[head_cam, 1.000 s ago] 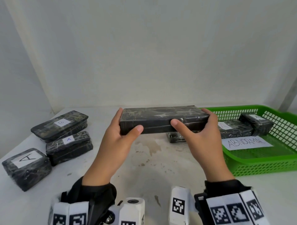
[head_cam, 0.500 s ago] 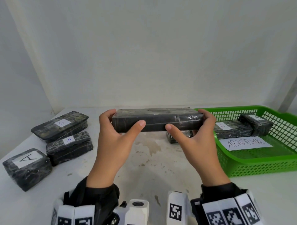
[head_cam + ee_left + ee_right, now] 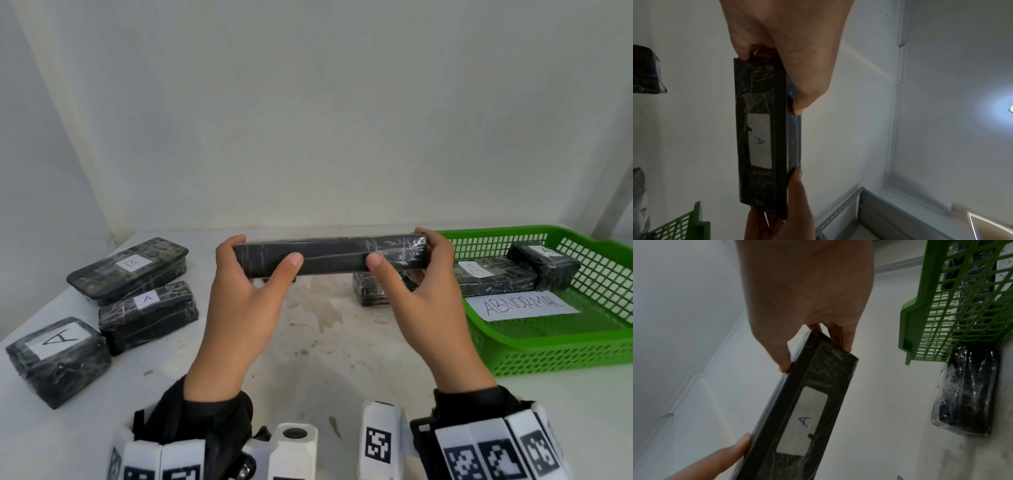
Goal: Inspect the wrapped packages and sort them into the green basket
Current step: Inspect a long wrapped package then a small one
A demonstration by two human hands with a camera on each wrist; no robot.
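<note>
A long black wrapped package [image 3: 332, 255] is held level above the table between both hands. My left hand [image 3: 246, 274] grips its left end, thumb on the near side. My right hand [image 3: 421, 274] grips its right end the same way. The wrist views show a white label marked A [image 3: 759, 141] [image 3: 803, 420] on its far face, turned away from the head view. The green basket [image 3: 555, 346] sits at the right with two wrapped packages [image 3: 493, 277] [image 3: 544, 265] and a sheet reading ABNORMAL [image 3: 520, 305].
Three wrapped packages lie at the left: one labelled B [image 3: 130, 265], two labelled A [image 3: 147, 313] [image 3: 56, 356]. Another package [image 3: 373, 291] lies on the table beside the basket's left wall, behind my right hand. White walls close the back and left.
Both hands have rolled the package so its top face turns away, leaving the narrow side facing me. The package has also shifted slightly left.
</note>
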